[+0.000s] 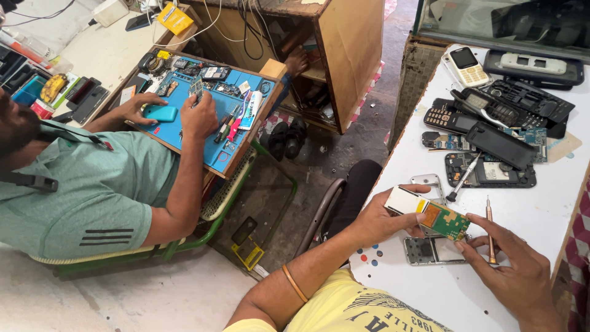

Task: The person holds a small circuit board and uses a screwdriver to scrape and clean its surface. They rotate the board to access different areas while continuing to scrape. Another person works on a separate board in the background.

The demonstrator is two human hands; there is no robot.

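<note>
The left hand (pixel 378 220) grips a green phone circuit board (pixel 437 218) with its white display above the white worktop's near edge (pixel 424 295). The right hand (pixel 513 261) pinches a small screwdriver (pixel 490 229). The board is already out; its emptied phone frame (pixel 433 251) lies beneath, with reassembly seemingly left.

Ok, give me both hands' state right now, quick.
Left hand: closed on the phone circuit board, held above the white table.
Right hand: holds a small screwdriver, fingertips touching the board's edge.

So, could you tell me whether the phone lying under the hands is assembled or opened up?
Opened up: the phone frame lies bare, its circuit board held in the left hand.
</note>
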